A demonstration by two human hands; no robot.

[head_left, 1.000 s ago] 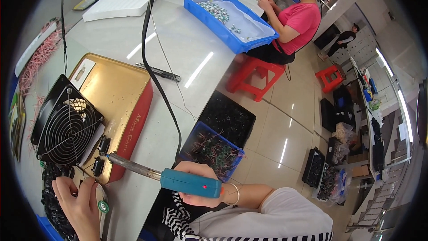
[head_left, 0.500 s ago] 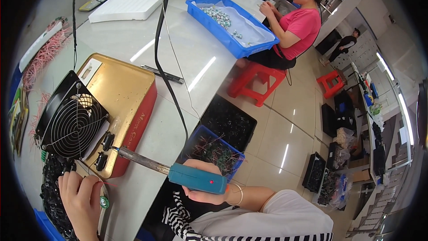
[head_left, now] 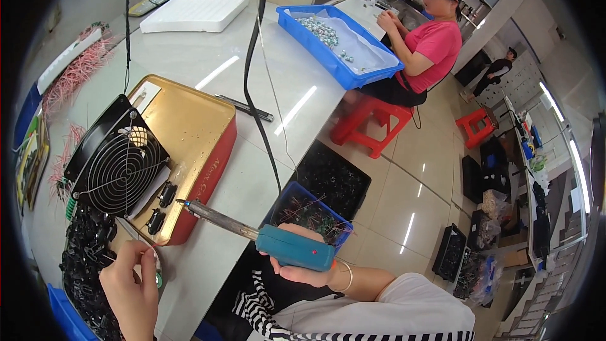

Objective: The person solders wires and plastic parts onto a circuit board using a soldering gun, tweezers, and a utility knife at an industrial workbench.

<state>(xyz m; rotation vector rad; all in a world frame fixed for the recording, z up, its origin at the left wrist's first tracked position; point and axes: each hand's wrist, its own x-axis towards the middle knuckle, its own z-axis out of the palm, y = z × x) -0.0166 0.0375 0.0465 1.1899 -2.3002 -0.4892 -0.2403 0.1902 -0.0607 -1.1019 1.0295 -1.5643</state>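
Over the worktable [head_left: 252, 82], right hand [head_left: 303, 270] grip closed on teal-handled soldering iron [head_left: 265, 240], dark metal shaft, left hand [head_left: 132, 287] pinching small part.

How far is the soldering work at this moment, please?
Done: nothing finished can be told apart. In hand: the right hand holds the teal-handled soldering iron, tip near the gold metal box; the left hand pinches something small beside it. Left: the pile of small black parts waits.
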